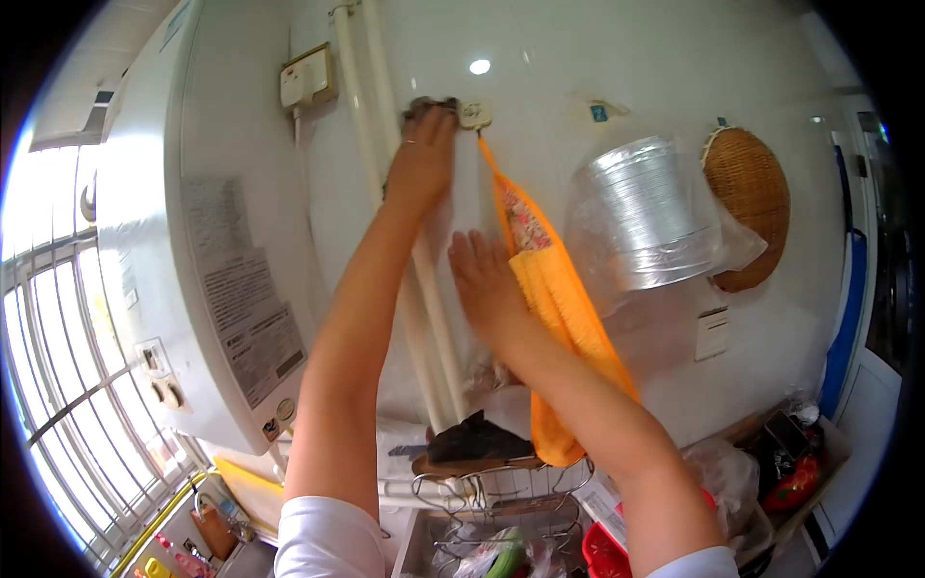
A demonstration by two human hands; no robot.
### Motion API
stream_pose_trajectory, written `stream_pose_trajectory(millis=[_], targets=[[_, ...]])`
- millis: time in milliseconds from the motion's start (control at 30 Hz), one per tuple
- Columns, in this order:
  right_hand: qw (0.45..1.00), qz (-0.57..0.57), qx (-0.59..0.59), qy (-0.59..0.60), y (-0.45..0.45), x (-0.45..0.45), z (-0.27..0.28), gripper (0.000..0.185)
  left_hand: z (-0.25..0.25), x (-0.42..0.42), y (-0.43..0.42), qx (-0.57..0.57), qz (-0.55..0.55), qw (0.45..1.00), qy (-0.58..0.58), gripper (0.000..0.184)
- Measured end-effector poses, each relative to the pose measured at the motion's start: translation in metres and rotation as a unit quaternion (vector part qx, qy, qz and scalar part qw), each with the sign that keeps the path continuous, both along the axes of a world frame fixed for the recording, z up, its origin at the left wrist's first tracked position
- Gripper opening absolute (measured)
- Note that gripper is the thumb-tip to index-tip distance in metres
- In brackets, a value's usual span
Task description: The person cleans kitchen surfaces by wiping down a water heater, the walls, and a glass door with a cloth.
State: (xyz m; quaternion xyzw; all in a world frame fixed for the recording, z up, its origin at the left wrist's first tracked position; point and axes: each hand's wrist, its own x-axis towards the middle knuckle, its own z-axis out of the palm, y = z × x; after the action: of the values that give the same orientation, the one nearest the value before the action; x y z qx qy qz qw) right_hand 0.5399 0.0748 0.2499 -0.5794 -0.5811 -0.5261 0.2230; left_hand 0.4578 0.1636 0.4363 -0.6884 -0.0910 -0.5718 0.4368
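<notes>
High on the tiled wall, my left hand (427,159) is closed on a crumpled dark cloth (430,104), pressing it to the wall beside the white pipes (358,87). Just right of the cloth is a small cream hook (475,115). An orange fabric item with a floral patch (554,289) hangs from it by a strap. Lower down, my right hand (489,289) lies flat with fingers stretched, resting on the wall at the left edge of the orange fabric. Nothing shows in that hand. My right forearm crosses in front of the fabric.
A white wall-mounted appliance (231,231) stands on the left by a barred window (67,356). Silver foil ducting in plastic (650,207) and a woven basket (747,207) hang at right. Below are a wire rack (501,486), a dark object (477,440) and a red basket (602,551).
</notes>
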Motion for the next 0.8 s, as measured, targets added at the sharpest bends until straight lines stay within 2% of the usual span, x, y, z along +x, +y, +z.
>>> stream_pose_trajectory(millis=[67, 133, 167, 233, 300, 367, 500, 533, 600, 667, 733, 800], targets=[[1.000, -0.003, -0.023, -0.022, -0.009, -0.001, 0.000, 0.064, 0.032, 0.007, -0.006, -0.003, -0.009, 1.000, -0.023, 0.046], [0.999, -0.012, -0.022, -0.028, -0.011, -0.001, -0.001, 0.064, 0.055, 0.019, -0.027, -0.122, 0.048, 0.988, -0.085, 0.046], [1.000, 0.019, 0.004, -0.022, -0.007, 0.001, -0.003, 0.061, 0.065, 0.028, -0.032, -0.118, 0.040, 0.989, -0.084, 0.046], [0.998, 0.047, 0.034, -0.018, -0.008, 0.000, -0.003, 0.058, 0.083, 0.043, -0.034, -0.138, 0.026, 0.990, 0.033, 0.042], [0.996, -0.069, 0.010, -0.060, -0.011, -0.002, -0.002, 0.062, 0.076, 0.065, -0.038, -0.105, 0.004, 0.993, 0.055, 0.044], [0.997, -0.056, -0.007, -0.050, -0.014, -0.002, 0.000, 0.062, 0.055, 0.083, -0.057, -0.093, 0.009, 0.993, 0.070, 0.045], [0.997, -0.046, -0.033, -0.052, -0.022, -0.002, 0.002, 0.062, 0.056, 0.076, -0.058, -0.027, 0.048, 0.993, 0.103, 0.043], [0.997, -0.055, -0.032, -0.052, -0.017, -0.001, 0.000, 0.062, 0.059, 0.063, -0.061, -0.041, 0.052, 0.996, 0.067, 0.042], [0.998, 0.006, 0.042, -0.035, 0.002, 0.002, -0.005, 0.058, 0.064, 0.033, -0.049, -0.039, 0.079, 0.996, 0.004, 0.036], [1.000, -0.001, 0.013, -0.025, -0.006, 0.000, -0.003, 0.060, 0.063, 0.005, -0.025, 0.004, 0.111, 0.992, -0.056, 0.031], [0.999, -0.006, -0.007, -0.034, -0.014, -0.002, -0.001, 0.060, 0.044, -0.014, -0.023, 0.004, 0.124, 0.990, -0.064, 0.033], [0.999, -0.013, -0.002, -0.031, -0.015, -0.003, -0.002, 0.062, 0.019, -0.024, -0.021, 0.056, 0.181, 0.981, -0.046, 0.035]])
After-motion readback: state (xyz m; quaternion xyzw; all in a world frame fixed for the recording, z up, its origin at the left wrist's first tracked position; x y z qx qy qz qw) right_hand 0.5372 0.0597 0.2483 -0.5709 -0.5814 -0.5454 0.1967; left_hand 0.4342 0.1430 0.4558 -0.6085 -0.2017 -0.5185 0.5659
